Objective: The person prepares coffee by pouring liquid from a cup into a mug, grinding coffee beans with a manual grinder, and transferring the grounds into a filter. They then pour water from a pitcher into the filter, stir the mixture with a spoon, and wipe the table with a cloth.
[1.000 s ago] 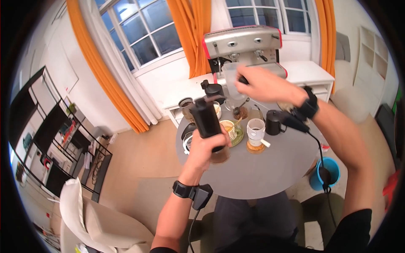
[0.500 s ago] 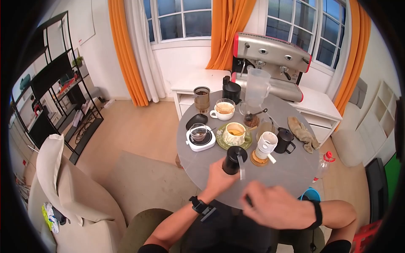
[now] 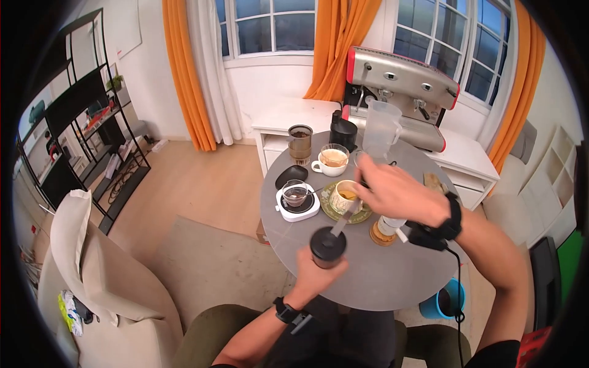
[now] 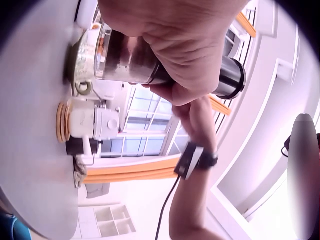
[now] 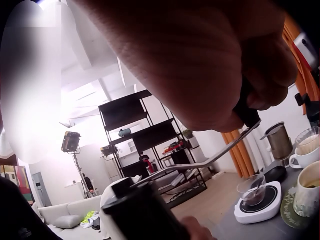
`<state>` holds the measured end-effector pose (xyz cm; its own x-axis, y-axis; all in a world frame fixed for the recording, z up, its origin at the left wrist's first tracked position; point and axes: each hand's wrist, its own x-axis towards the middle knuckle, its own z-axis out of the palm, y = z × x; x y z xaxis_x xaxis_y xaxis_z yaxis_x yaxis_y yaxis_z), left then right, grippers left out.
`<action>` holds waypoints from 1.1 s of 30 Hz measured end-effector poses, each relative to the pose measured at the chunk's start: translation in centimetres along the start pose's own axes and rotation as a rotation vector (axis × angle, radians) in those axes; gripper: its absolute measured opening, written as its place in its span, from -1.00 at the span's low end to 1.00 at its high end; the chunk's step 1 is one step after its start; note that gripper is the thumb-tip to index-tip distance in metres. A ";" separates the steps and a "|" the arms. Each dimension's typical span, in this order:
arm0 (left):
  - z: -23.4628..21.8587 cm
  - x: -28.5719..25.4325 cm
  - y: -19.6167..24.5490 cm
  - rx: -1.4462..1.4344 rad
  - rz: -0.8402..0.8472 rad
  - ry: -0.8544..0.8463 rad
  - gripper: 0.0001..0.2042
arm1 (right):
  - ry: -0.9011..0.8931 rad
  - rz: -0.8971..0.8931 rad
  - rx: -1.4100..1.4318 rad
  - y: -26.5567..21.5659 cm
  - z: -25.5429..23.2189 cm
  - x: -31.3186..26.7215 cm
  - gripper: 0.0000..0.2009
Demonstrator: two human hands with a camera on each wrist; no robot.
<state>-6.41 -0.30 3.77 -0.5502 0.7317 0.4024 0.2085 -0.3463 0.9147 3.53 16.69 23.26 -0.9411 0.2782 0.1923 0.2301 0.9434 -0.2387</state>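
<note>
In the head view my left hand [image 3: 314, 277] grips the body of a black manual coffee grinder [image 3: 328, 244], held above the near edge of the grey table. The left wrist view shows the grinder's clear lower jar [image 4: 127, 59] with brown matter inside. My right hand [image 3: 402, 191] holds the dark knob at the end of the metal crank [image 3: 341, 223], its fingers curled round it. The crank [image 5: 200, 166] runs from the grinder's top to that hand in the right wrist view. Beneath the right hand is a patterned cup [image 3: 343, 196] on a green saucer [image 3: 331, 211], partly covered.
A white scale [image 3: 297, 211] bears a small glass cup [image 3: 295, 195] at the table's left. Behind stand a white cup [image 3: 332, 167], a brownish canister [image 3: 300, 147] and a clear pitcher [image 3: 380, 126]. A white dripper [image 3: 388, 226] sits on a wooden coaster [image 3: 381, 236].
My right hand has swung the crank round, from the far side to near my body and back over the table. The grinder has come lower and nearer to me, and the head view has turned.
</note>
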 end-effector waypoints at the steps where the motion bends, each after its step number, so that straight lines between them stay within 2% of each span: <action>1: -0.8 0.7 0.4 0.011 -0.054 0.048 -0.81 | -0.024 0.014 -0.017 0.1 -0.3 -1.6 -0.72; 4: -2.5 2.2 -1.7 0.084 -0.120 0.101 -0.80 | -0.128 0.045 0.088 -3.5 -0.3 -6.4 -0.74; 6: -2.2 2.3 -2.0 0.107 -0.141 0.059 -0.71 | -0.273 -0.012 0.154 -7.6 0.4 -8.6 -0.78; 8: -0.4 1.8 -2.7 0.086 -0.152 -0.041 -0.64 | -0.320 -0.268 0.036 -11.0 2.7 -9.8 -0.77; 10: 1.3 1.1 -0.2 0.140 -0.212 -0.254 -0.49 | -0.217 -0.381 0.013 -12.3 4.2 -8.3 -0.76; 11: 2.9 -0.4 -4.9 0.157 -0.085 -0.222 -0.47 | -0.164 -0.440 -0.001 -12.5 4.7 -7.6 -0.75; 13: 3.9 -2.1 -8.0 0.143 0.089 -0.223 -0.46 | -0.035 -0.553 0.120 -11.0 3.5 -4.3 -0.77; 15: 4.3 -2.3 -1.5 0.078 0.183 -0.289 -0.45 | -0.066 -0.345 -0.031 -8.7 3.4 -0.3 -0.76; 16: 3.3 -1.8 1.0 0.182 0.181 -0.308 -0.47 | -0.022 -0.277 -0.023 -6.4 3.5 1.0 -0.75; 17: 3.0 -2.1 2.6 0.184 0.194 -0.224 -0.55 | -0.206 -0.046 0.080 -6.4 0.0 1.2 -0.76; 18: 2.5 -2.1 2.1 0.145 0.143 -0.191 -0.61 | -0.140 -0.060 0.011 -3.9 0.2 1.3 -0.78; 19: 2.0 -2.1 1.7 0.105 0.094 -0.155 -0.67 | -0.117 0.024 0.012 -2.5 -0.4 0.7 -0.77; 20: 1.3 -1.5 1.3 0.024 -0.016 -0.170 -0.72 | -0.066 -0.015 0.024 -1.1 -0.7 -0.1 -0.73; 21: 0.5 -0.9 1.3 -0.014 -0.020 -0.149 -0.75 | -0.048 0.021 0.026 -0.3 -0.9 -1.4 -0.74; 24: -1.2 0.6 -0.2 0.029 -0.018 -0.004 -0.87 | -0.076 0.137 0.049 -0.7 -0.6 -5.1 -0.75; 28: -2.4 1.7 -2.5 0.063 -0.038 0.052 -0.89 | -0.031 0.084 0.104 -2.3 1.7 -8.0 -0.76; 33: -3.2 2.6 -3.2 0.074 -0.023 0.071 -0.90 | 0.166 0.086 0.125 -1.9 4.6 -7.0 -0.76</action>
<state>-11.13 0.80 1.76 -0.6108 0.6946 0.3800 0.2530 -0.2836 0.9250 8.58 12.07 18.02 -0.8631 0.3922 0.3181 0.2651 0.8881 -0.3754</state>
